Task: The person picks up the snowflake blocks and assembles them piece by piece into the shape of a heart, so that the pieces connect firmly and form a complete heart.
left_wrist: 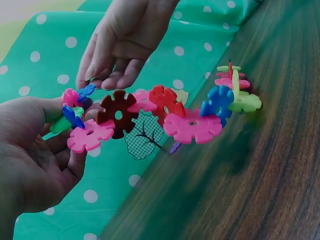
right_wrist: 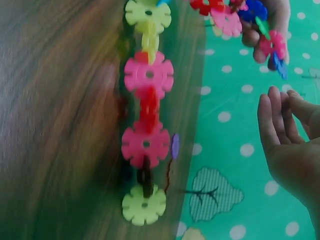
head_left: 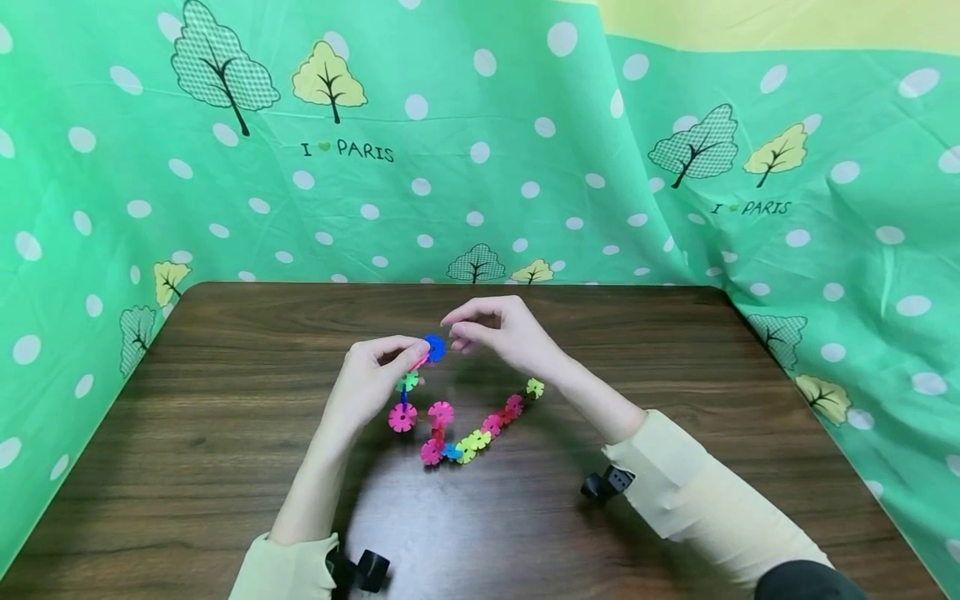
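My left hand (head_left: 369,375) pinches one end of a chain of slotted plastic snowflake discs, close to a blue disc (head_left: 437,348) at its tip. Below the fingers come a green disc (head_left: 408,381) and a pink disc (head_left: 402,417). In the left wrist view a brown disc (left_wrist: 118,114) and a red disc (left_wrist: 167,106) follow along the chain. Its far end is a yellow-green disc (right_wrist: 144,205). Just right of the blue tip, my right hand (head_left: 513,335) hovers with fingers loosely bent and nothing between them.
A purple disc (right_wrist: 175,146) shows apart from the chain. The dark wood table (head_left: 225,467) reaches back to a green dotted cloth (head_left: 480,183). Black wrist cameras sit at both cuffs, one by the left sleeve (head_left: 285,571).
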`<state>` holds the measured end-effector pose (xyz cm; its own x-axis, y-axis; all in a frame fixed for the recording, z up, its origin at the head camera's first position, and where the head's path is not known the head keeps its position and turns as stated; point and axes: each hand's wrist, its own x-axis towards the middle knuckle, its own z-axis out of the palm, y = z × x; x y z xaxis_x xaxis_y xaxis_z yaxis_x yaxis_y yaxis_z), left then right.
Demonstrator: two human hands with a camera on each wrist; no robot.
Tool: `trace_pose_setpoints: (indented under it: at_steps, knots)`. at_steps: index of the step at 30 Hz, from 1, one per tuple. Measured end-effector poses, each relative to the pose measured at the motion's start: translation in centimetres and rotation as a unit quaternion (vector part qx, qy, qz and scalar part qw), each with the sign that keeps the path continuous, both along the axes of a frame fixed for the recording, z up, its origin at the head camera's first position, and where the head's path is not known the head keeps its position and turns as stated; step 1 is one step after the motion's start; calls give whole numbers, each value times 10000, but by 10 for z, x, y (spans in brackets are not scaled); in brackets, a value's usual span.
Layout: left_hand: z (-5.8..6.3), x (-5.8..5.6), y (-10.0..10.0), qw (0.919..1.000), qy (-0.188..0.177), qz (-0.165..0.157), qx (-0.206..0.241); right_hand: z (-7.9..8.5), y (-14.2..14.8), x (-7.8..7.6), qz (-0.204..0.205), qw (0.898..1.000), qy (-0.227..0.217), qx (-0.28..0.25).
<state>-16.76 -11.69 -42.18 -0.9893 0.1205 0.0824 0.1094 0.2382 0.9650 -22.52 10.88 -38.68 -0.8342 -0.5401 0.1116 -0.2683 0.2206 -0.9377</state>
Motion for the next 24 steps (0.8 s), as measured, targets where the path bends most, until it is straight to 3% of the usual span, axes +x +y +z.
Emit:
trace_pose_setpoints:
  at_steps: [9, 14, 24]
  knots:
    - [-3, -3, -8, 9997, -181, 80, 125, -4, 19, -27, -297, 9971, 318, 631]
    - [-3, -3, -12, 9996, -245, 145, 36, -11, 36, -46, -371, 9922, 191, 1172]
    - [-4, -5, -15, 9996, -266, 18, -115, -23, 61, -74, -254, 9577, 519, 2820]
